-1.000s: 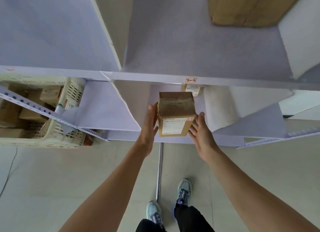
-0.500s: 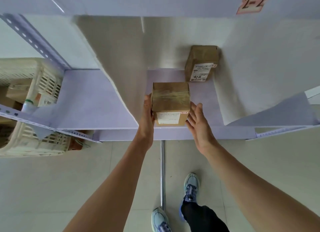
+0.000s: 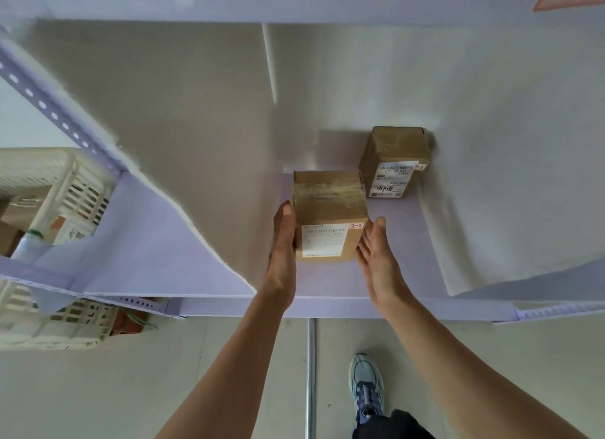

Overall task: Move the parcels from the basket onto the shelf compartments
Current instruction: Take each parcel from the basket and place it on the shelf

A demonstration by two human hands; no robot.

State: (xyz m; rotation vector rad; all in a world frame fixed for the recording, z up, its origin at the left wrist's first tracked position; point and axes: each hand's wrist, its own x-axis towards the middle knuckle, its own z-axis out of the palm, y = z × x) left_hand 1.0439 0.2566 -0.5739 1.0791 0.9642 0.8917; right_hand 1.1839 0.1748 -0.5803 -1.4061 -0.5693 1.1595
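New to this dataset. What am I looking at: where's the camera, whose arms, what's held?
No robot here: a person works with bare hands. The one camera sits on their head, looking forward and down, so the arms enter from the bottom and a shoe shows on the floor. Ahead is a lavender shelf compartment. The left hand and right hand, fingers straight, flank a taped brown parcel marked 2-2 that appears to rest on the shelf floor; the left presses its side. A second parcel stands behind it, in the back right corner. Far left, a white basket shows more brown boxes inside.
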